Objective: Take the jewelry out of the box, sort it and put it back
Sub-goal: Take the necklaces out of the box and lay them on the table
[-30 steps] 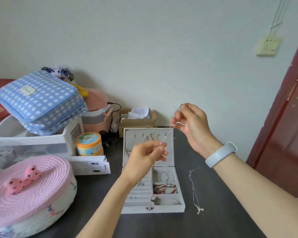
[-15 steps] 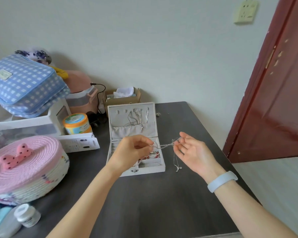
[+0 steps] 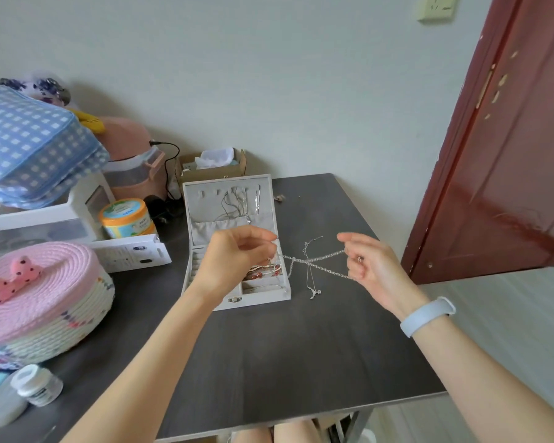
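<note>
Hands pulled a silver chain point(image 3: 317, 263) tight between them: left hand point(image 3: 237, 254) pinched 1 end, right hand point(image 3: 368, 263) pinched the other, probably to keep it from tangling. It hung at 3 o'clock of the open jewelry box point(image 3: 234, 302), above a thin necklace point(image 3: 311, 276) on the table point(image 3: 301, 353).

A lived-in room of a home, by the look of it: a dark worktop point(image 3: 269, 362) pushed against a plain pale wall, crowded on one side with a blue gingham pouch point(image 3: 29, 148), a pink-lidded woven basket point(image 3: 42, 302) with a bow, a cream tub point(image 3: 125, 217) and a tissue box point(image 3: 213, 167). A red-brown door point(image 3: 506, 155) and a wall socket point(image 3: 435, 6) stand nearby.
</note>
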Available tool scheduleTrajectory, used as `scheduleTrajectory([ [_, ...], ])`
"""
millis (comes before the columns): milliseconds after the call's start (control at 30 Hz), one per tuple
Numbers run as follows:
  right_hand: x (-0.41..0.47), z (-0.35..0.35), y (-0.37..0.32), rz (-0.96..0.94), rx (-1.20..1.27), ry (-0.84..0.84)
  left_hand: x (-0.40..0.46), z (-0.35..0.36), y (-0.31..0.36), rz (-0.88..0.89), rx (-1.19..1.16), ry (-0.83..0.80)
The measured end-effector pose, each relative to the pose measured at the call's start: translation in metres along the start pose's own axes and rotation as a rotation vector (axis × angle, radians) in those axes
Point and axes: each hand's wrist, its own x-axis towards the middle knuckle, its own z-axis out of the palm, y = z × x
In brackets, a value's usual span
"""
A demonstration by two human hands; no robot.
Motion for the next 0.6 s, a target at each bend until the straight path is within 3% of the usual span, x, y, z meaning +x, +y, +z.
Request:
scheduleTrajectory([
  [100,-0.006,-0.007,0.006,-0.021,-0.405,-0.089,0.007,0.010,0.015,0.051,-0.026,-0.024],
  [167,-0.009,-0.006,0.010,-0.020,-0.485,-0.160,0.011,0.018,0.027,0.105,-0.002,-0.068],
  [300,-0.015,0.007,0.010,-0.083,-0.321,-0.410,0.022,0.034,0.049,0.210,0.078,-0.119],
  [433,-0.018,0.024,0.012,-0.111,-0.204,-0.562,0.031,0.042,0.059,0.222,-0.001,-0.084],
  [500,-0.021,0.025,0.014,-0.118,-0.121,-0.571,0.034,0.040,0.060,0.209,-0.101,-0.040],
  [600,-0.025,0.015,0.015,-0.111,-0.056,-0.421,0.039,0.033,0.051,0.172,-0.234,0.073],
])
